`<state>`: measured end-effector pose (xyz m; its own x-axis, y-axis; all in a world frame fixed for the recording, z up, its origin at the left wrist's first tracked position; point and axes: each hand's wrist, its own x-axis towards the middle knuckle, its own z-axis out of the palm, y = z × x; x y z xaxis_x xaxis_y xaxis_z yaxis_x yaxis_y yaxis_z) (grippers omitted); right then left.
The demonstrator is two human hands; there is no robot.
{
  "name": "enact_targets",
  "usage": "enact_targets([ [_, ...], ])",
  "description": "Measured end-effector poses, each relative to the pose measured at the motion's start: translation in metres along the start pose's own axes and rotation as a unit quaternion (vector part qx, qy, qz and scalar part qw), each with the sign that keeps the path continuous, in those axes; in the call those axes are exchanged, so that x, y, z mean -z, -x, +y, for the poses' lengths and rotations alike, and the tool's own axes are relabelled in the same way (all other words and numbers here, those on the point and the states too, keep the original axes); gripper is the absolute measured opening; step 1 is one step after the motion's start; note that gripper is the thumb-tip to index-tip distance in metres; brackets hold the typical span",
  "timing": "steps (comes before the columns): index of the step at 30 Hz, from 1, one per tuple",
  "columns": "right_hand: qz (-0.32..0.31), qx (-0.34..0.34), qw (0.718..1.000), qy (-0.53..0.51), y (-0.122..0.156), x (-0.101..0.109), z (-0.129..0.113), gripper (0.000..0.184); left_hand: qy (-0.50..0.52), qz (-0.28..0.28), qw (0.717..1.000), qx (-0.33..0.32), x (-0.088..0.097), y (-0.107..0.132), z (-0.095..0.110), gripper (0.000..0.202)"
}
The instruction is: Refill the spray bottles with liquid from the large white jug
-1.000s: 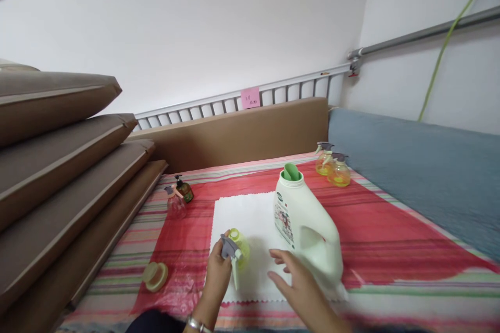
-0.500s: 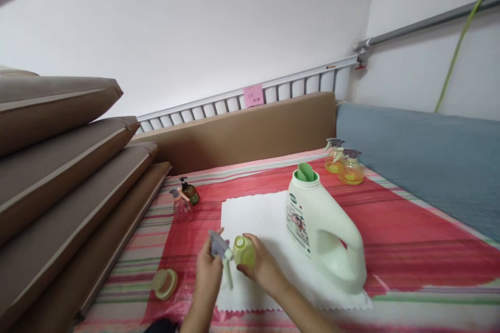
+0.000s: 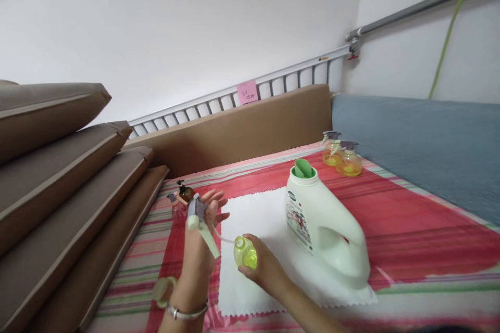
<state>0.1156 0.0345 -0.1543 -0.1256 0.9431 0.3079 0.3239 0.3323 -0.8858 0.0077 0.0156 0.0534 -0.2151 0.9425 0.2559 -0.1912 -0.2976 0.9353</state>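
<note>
My left hand (image 3: 201, 234) is raised above the red cloth and holds a grey and pale-green spray head (image 3: 197, 216) by thumb and fingers, with the other fingers spread. Its thin tube runs down to the mouth of a small yellow-green bottle (image 3: 245, 253). My right hand (image 3: 265, 270) grips that bottle from the right over the white towel (image 3: 253, 213). A large white detergent jug (image 3: 324, 223) with an open green spout stands on the towel just right of my right hand.
A round pale cap (image 3: 164, 289) lies on the red cloth (image 3: 410, 218) near my left wrist. A brown pump bottle (image 3: 185, 192) and a pink spray bottle (image 3: 176, 207) stand behind my left hand. Two yellow spray bottles (image 3: 341, 158) sit far right. Stacked brown cushions (image 3: 58, 177) fill the left.
My right hand moved from beside the jug onto the small bottle. My left hand lifted the spray head up and off the bottle, drawing the tube out.
</note>
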Motion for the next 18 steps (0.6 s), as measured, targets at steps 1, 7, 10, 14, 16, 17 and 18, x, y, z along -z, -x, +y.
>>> enact_targets([
  [1, 0.001, 0.001, 1.0, -0.001, 0.0, 0.0, 0.001, 0.068, -0.009, -0.006, 1.0, 0.005, -0.002, 0.0, -0.004, 0.039],
  [7, 0.001, 0.001, 1.0, -0.014, 0.001, 0.0, 0.009, 0.07, -0.031, -0.013, 0.999, 0.001, -0.005, 0.0, -0.026, 0.04],
  [10, -0.002, -0.003, 1.0, -0.018, 0.0, 0.001, 0.011, 0.07, -0.042, -0.014, 0.999, -0.002, -0.003, -0.001, -0.03, 0.038],
  [14, -0.002, -0.003, 1.0, -0.016, 0.001, 0.002, 0.01, 0.071, -0.048, 0.004, 0.999, 0.002, 0.007, -0.008, -0.032, 0.043],
  [16, -0.002, -0.002, 1.0, -0.014, 0.001, 0.001, 0.009, 0.072, -0.058, 0.001, 0.998, 0.008, 0.01, -0.012, -0.032, 0.046],
  [17, -0.001, -0.003, 1.0, -0.013, 0.001, 0.0, 0.009, 0.072, -0.068, -0.003, 0.998, 0.012, 0.011, -0.012, -0.031, 0.047],
  [18, -0.001, -0.004, 1.0, -0.012, 0.001, 0.0, 0.009, 0.072, -0.079, -0.005, 0.997, 0.016, 0.011, -0.011, -0.031, 0.047],
])
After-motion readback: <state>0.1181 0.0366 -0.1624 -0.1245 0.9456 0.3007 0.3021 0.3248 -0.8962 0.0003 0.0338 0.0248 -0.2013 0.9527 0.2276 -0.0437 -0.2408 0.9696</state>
